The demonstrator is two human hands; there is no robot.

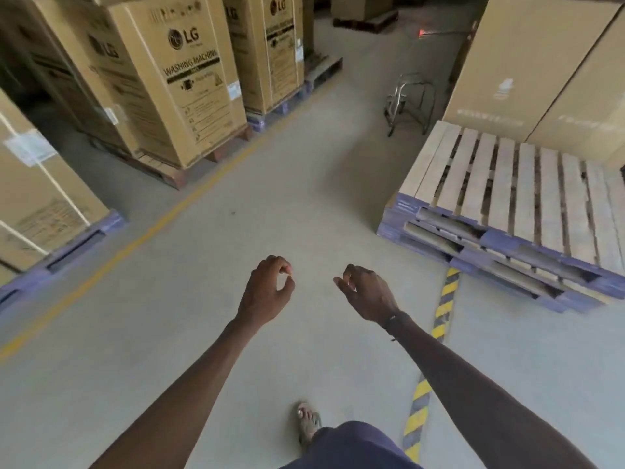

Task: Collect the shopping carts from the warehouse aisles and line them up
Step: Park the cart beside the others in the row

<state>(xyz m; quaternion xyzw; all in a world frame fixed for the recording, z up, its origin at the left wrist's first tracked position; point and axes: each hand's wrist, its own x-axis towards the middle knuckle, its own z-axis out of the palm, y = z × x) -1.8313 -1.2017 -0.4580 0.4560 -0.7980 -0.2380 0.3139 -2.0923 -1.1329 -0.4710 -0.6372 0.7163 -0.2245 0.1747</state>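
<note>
While both arms reach forward from the bottom of the frame, the left hand point(267, 289) hangs over bare floor at lower centre, fingers loosely curled, thumb near the forefinger, holding nothing; the right hand point(367, 292) just beside it, fingers relaxed and bent, likewise holding nothing, a dark band point(395, 324) at its wrist; one sandalled foot point(307, 423) at bottom centre. Grey concrete floor point(270, 198); yellow line point(135, 242) running diagonally at left; yellow-and-black hazard strip point(439, 319) at lower right. Stacked wooden pallets point(507, 204) with blue-painted blocks, right of the hands. Shopping cart point(409, 103), metal frame, blurred, upper right of centre, well apart from both hands, standing just beyond the pallets beside tall plain cartons point(527, 69). Cartons point(179, 79) on pallets, upper left, printed "LG" and "WASHING MACHINE"; smaller print unreadable. Further LG carton point(274, 52) at upper centre. Small red light point(421, 32) at top.
</note>
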